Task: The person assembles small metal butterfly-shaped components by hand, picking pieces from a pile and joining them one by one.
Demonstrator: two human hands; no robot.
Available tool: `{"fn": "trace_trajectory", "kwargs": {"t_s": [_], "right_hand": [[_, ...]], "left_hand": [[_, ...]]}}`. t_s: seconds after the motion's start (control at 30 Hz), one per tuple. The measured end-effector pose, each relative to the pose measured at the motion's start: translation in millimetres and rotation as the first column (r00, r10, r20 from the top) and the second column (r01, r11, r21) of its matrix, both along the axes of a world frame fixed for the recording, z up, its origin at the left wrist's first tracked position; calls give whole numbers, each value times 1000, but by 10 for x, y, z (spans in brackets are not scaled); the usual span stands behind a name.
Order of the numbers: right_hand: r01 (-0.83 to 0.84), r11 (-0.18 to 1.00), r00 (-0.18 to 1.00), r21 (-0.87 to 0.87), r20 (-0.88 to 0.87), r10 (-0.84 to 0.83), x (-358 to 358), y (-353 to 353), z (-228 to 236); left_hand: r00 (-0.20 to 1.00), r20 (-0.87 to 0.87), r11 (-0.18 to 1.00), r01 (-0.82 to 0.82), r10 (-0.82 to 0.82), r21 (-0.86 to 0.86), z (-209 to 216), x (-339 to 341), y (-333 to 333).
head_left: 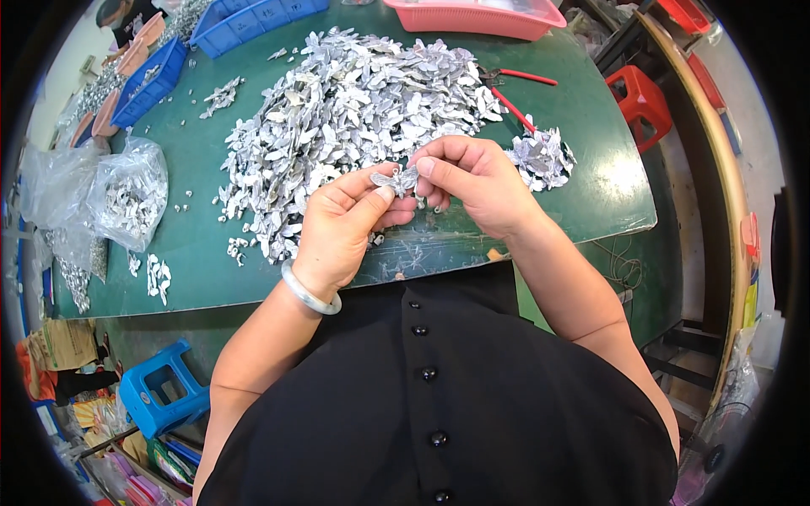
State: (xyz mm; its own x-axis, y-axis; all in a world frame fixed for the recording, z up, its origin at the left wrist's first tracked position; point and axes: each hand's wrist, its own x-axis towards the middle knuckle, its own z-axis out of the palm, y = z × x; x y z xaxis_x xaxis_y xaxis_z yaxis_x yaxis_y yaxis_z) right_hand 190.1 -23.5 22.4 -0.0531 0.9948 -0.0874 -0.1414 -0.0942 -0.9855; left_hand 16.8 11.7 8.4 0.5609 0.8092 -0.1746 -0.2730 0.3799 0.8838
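Observation:
Between my two hands is a small silver-grey winged metal piece (395,180), shaped like a moth or bee. My left hand (346,211), with a pale bangle (309,289) at its wrist, pinches one wing between thumb and fingers. The thumb and forefinger of my right hand (472,181) close on the other wing. Right behind my hands spreads a large heap of similar silver metal pieces (354,101) on the green table (591,169). A smaller pile of such pieces (544,160) lies to the right, next to red-handled pliers (516,110).
Blue bins (253,25) and a pink basket (477,18) line the far edge. A clear plastic bag of metal parts (131,198) lies at the left. A blue stool (164,388) and a red stool (639,108) stand beside the table. Another person (126,18) is at the far left.

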Motion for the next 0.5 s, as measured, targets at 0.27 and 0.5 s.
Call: {"fn": "trace_trajectory", "kwargs": {"t_s": [0.27, 0.5], "right_hand": [[26, 997, 999, 67, 18, -27, -56, -22, -35], [47, 985, 998, 168, 30, -53, -99, -51, -155]], "left_hand": [[988, 156, 1000, 0, -1, 2, -40, -22, -25], [949, 314, 999, 21, -4, -49, -78, -73, 13]]}}
